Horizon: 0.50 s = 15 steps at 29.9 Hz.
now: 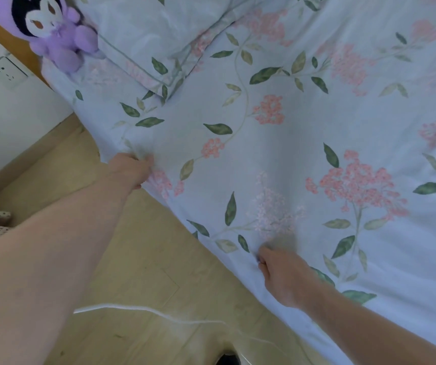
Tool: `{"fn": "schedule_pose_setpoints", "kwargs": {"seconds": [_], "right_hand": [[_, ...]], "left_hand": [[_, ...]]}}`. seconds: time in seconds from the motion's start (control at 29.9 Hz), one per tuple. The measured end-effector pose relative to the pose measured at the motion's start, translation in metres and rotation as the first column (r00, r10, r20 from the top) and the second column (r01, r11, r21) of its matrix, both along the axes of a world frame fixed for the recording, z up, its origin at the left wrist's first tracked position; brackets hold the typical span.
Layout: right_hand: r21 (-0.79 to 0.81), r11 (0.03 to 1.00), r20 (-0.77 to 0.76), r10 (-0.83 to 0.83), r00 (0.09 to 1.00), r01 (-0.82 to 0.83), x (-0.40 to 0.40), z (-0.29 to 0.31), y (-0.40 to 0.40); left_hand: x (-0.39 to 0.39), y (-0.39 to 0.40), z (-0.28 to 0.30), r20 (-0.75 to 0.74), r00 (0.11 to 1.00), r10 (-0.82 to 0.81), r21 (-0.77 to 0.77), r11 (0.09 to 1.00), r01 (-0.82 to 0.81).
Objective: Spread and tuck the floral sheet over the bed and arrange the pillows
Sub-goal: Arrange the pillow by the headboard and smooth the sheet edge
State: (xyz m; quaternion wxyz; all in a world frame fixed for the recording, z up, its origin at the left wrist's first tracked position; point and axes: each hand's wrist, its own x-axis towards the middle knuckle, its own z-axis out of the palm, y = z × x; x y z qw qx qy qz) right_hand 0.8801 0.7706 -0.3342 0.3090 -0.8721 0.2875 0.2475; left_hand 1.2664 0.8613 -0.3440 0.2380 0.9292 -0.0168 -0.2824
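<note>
Left hand (130, 169) and right hand (285, 275) both pinch the floral sheet (277, 159) along its near edge; left nearer the pillow (143, 35).

A home bedroom. A bed (317, 127) with floral sheet and matching pillow (143, 35), a purple plush toy (53, 30) by the headboard. Wood floor (143, 259), wall socket (6, 71).

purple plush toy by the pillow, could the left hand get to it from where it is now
Probably yes. The left hand grips the floral sheet at the bed's edge, and only open sheet lies between it and the purple plush toy beside the pillow. It would have to let go first and stretch further.
</note>
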Motion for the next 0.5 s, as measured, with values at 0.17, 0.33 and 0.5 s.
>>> {"fn": "schedule_pose_setpoints", "kwargs": {"seconds": [0.17, 0.33, 0.5], "right_hand": [[-0.039, 0.998, 0.076, -0.045, 0.996, 0.048, -0.017, 0.008, 0.010], [-0.041, 0.998, 0.120, -0.034, 0.992, 0.039, -0.010, 0.003, 0.018], [-0.266, 0.872, 0.341, -0.314, 0.886, 0.411, -0.075, -0.001, 0.002]], "left_hand": [[0.007, 0.006, 0.003, 0.021, 0.998, -0.051, 0.134, 0.990, 0.048], [-0.030, -0.026, 0.010, 0.433, 0.792, -0.430, 0.391, 0.882, 0.265], [-0.092, -0.053, 0.000, 0.275, 0.635, -0.722, 0.268, 0.691, 0.671]]}}
